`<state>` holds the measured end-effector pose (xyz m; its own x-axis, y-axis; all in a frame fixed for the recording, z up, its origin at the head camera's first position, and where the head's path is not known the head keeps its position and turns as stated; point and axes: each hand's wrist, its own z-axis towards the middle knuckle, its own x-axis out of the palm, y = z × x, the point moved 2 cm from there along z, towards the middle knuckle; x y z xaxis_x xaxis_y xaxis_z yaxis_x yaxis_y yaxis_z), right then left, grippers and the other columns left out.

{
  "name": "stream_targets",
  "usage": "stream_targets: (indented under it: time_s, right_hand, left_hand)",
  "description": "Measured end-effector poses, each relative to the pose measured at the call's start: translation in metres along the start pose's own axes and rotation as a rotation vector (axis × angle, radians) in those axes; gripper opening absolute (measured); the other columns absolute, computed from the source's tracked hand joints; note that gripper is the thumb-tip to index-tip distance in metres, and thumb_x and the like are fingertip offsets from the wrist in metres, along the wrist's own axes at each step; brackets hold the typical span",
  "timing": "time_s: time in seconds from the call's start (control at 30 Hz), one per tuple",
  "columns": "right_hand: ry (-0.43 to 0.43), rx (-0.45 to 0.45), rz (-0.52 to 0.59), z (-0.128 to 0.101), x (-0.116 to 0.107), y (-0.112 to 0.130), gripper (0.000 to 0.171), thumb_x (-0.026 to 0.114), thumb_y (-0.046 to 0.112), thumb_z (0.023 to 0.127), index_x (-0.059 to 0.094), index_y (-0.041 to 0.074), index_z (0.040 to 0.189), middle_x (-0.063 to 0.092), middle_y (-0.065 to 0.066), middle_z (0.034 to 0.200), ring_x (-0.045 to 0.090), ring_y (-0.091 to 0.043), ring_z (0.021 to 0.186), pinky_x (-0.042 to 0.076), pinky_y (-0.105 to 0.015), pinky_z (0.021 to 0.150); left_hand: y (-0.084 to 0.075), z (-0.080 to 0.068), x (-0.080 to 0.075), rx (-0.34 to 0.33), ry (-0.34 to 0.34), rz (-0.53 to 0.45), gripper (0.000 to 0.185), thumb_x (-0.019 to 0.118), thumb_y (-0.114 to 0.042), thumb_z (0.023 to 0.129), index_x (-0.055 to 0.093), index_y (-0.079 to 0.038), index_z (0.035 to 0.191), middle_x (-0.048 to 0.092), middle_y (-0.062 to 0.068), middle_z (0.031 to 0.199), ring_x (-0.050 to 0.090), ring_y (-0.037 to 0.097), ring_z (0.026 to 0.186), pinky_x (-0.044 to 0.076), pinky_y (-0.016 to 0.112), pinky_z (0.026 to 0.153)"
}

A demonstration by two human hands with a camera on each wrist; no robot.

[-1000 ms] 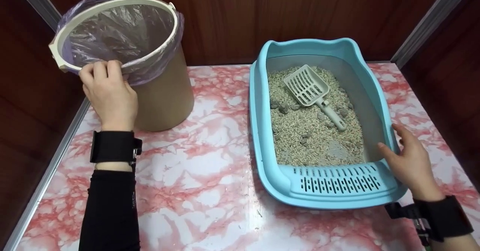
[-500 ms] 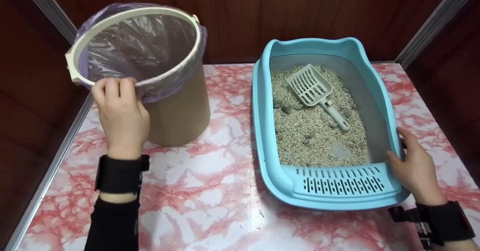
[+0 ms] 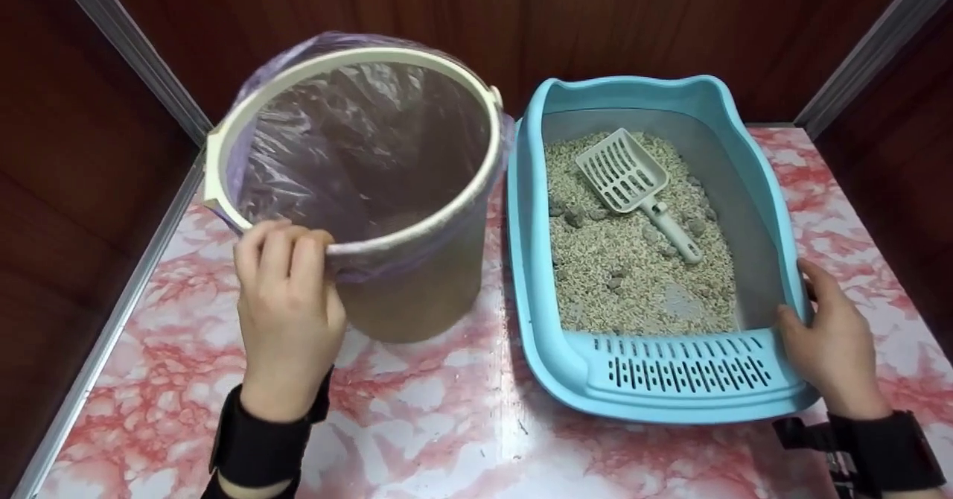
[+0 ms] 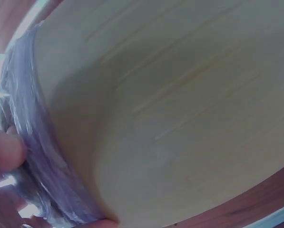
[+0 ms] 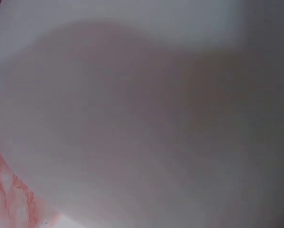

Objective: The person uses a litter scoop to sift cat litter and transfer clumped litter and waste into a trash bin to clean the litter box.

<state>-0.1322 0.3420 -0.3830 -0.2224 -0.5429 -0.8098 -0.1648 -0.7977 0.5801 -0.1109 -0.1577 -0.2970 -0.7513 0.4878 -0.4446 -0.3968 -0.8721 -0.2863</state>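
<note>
We have pulled the bin (image 3: pixel 387 208) right, so now it sits just beside the blue litter box (image 3: pixel 655 391). Our left hand (image 3: pixel 287 313) curls over its near rim. Our right hand (image 3: pixel 830 342) holds the box's near right corner. The scoop (image 3: pixel 629 182) lies in the litter. The left wrist view shows the purple bag (image 4: pixel 37 156) up close; the right one shows only a grey blur.

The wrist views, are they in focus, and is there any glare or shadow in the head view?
Head view: sharp, with soft sheen on the purple bag and a shadow beside the litter box. Left wrist view: close and soft, the bin wall fills it, and the left hand is a blur. Right wrist view: fully out of focus, a pale grey surface filling nearly the whole frame.
</note>
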Motion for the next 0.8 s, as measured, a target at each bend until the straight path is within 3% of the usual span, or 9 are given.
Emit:
stream_targets:
  time_s: [0.2, 0.53, 0.8]
  right_hand:
    - [-0.009, 0.008, -0.004, 0.0, 0.0, -0.001, 0.063, 0.048, 0.004, 0.098, 0.024, -0.002, 0.155, 0.042, -0.043, 0.14, 0.043, -0.062, 0.124, 0.031, -0.068, 0.103]
    - [-0.065, -0.034, 0.011, 0.001, 0.0, 0.0, 0.062, 0.05, 0.001, 0.094, 0.03, -0.002, 0.152, 0.047, -0.043, 0.135, 0.046, -0.061, 0.122, 0.034, -0.066, 0.1]
    - [-0.029, -0.008, 0.004, 0.001, 0.001, -0.002, 0.062, 0.049, 0.003, 0.096, 0.026, -0.001, 0.154, 0.044, -0.043, 0.138, 0.044, -0.062, 0.123, 0.032, -0.068, 0.102]
  left_hand:
    - [-0.013, -0.011, -0.007, 0.049, -0.01, -0.031, 0.025, 0.04, 0.016, 0.077, 0.059, 0.005, 0.09, 0.057, 0.02, 0.091, 0.051, 0.042, 0.105, 0.047, 0.051, 0.091]
    - [-0.023, -0.028, -0.023, 0.105, -0.039, -0.083, 0.027, 0.04, 0.016, 0.073, 0.06, 0.003, 0.086, 0.057, 0.019, 0.085, 0.054, 0.043, 0.102, 0.042, 0.048, 0.094]
    - [-0.021, -0.027, -0.02, 0.094, -0.082, -0.12, 0.024, 0.044, 0.018, 0.075, 0.061, 0.004, 0.084, 0.056, 0.019, 0.081, 0.055, 0.044, 0.102, 0.042, 0.041, 0.102]
